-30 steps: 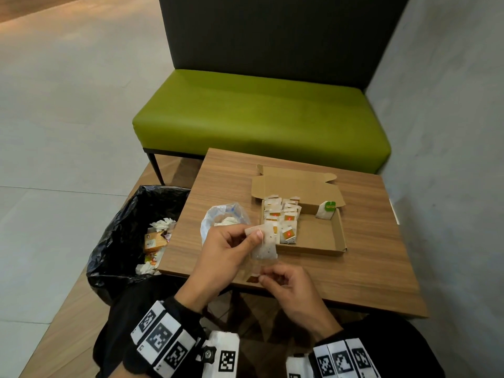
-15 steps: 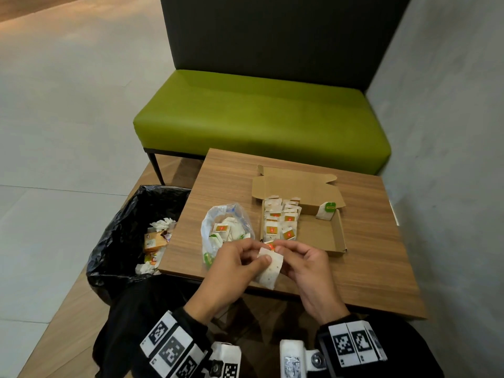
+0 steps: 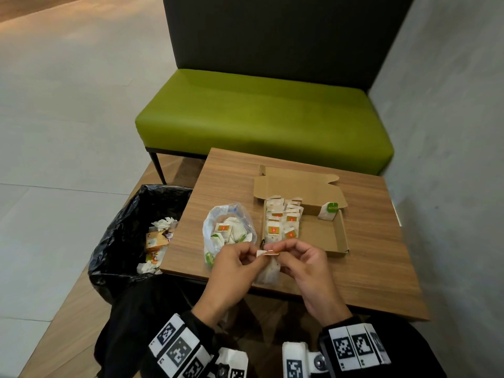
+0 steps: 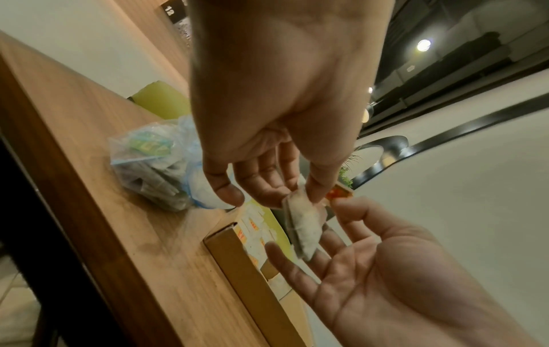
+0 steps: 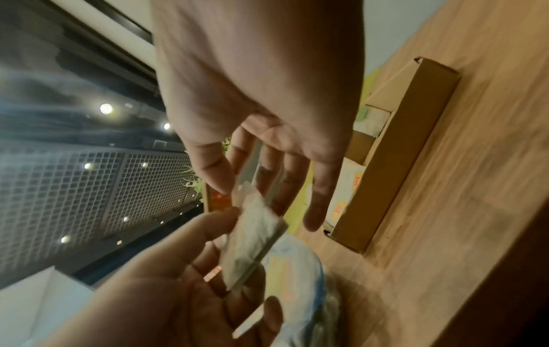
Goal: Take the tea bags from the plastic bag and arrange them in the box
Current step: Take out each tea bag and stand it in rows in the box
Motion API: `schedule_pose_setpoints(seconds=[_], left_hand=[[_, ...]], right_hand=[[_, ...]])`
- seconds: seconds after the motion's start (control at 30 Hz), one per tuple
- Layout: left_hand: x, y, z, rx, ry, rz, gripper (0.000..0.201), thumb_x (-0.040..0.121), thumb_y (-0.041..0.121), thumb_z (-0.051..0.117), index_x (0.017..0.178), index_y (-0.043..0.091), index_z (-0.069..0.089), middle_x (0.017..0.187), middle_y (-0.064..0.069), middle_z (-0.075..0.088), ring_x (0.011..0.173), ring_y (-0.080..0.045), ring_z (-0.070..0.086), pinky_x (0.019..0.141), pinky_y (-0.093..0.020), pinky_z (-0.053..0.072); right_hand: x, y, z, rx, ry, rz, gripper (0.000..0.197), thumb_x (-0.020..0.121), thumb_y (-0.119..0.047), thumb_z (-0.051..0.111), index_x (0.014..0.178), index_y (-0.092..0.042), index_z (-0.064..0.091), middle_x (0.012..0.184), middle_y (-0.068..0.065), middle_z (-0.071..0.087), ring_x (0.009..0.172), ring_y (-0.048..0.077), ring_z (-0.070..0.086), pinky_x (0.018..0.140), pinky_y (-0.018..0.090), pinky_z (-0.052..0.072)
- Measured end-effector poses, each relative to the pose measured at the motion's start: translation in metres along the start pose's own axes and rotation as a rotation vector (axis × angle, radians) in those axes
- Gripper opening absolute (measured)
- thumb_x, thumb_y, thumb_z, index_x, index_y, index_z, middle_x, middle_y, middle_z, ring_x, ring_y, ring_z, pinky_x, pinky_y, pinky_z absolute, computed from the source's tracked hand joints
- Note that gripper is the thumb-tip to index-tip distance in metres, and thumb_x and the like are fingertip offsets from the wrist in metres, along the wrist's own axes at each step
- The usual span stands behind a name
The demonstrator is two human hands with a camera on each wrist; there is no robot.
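Both hands pinch one tea bag above the near edge of the table.

From the left: the plastic bag [image 3: 230,232] lies on the table [image 3: 368,263] with more bags inside. The left hand [image 3: 231,271] pinches the tea bag [image 3: 268,271] at its top, pouch hanging between the hands. The right hand [image 3: 308,266] pinches its orange tag [image 3: 272,253]. Just beyond stands the open box [image 3: 321,233], with rows of tea bags at its left side.
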State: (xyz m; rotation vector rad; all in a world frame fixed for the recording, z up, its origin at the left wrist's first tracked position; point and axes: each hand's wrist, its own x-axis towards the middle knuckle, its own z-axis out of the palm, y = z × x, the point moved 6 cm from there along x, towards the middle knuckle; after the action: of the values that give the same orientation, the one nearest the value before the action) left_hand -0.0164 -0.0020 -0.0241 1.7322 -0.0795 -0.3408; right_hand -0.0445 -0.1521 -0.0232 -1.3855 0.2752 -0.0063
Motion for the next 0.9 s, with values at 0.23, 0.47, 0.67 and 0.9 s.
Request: schedule_pose_setpoints(seconds=[0.23, 0.47, 0.67, 0.9], left_hand=[[0.001, -0.005, 0.003, -0.129, -0.077, -0.086, 0.014, 0.089, 0.021, 0.071, 0.081, 0.010, 0.075, 0.083, -0.017, 0.075, 0.080, -0.028, 0.069, 0.076, -0.041, 0.052], [0.000, -0.005, 0.006, -0.102, -0.107, -0.094, 0.022, 0.096, 0.025, 0.060, 0.089, 0.014, 0.078, 0.076, -0.006, 0.072, 0.068, -0.010, 0.058, 0.064, -0.021, 0.045], [-0.001, -0.003, 0.010, -0.051, -0.137, -0.012, 0.013, 0.093, 0.010, 0.065, 0.095, 0.017, 0.076, 0.083, 0.003, 0.077, 0.080, -0.004, 0.070, 0.068, -0.014, 0.050], [0.017, -0.001, 0.021, 0.072, -0.060, 0.062, 0.016, 0.091, 0.009, 0.067, 0.105, 0.015, 0.073, 0.092, 0.002, 0.075, 0.088, -0.010, 0.070, 0.078, -0.023, 0.058]], right_hand=[[-0.001, 0.000, -0.005, -0.177, 0.003, -0.042, 0.014, 0.088, -0.003, 0.068, 0.082, -0.012, 0.077, 0.086, 0.008, 0.076, 0.084, 0.021, 0.070, 0.076, 0.030, 0.058], [0.002, -0.004, -0.012, -0.258, 0.016, -0.043, 0.027, 0.075, 0.004, 0.081, 0.094, -0.012, 0.071, 0.090, 0.008, 0.073, 0.076, 0.015, 0.066, 0.073, 0.030, 0.060], [0.003, 0.001, -0.018, -0.280, 0.023, -0.026, 0.030, 0.074, -0.001, 0.083, 0.098, -0.016, 0.072, 0.090, 0.006, 0.074, 0.080, 0.017, 0.069, 0.076, 0.032, 0.061], [0.013, 0.001, -0.030, -0.490, -0.007, 0.062, 0.007, 0.085, -0.015, 0.075, 0.089, -0.020, 0.076, 0.083, 0.000, 0.075, 0.074, 0.007, 0.067, 0.063, 0.019, 0.051]])
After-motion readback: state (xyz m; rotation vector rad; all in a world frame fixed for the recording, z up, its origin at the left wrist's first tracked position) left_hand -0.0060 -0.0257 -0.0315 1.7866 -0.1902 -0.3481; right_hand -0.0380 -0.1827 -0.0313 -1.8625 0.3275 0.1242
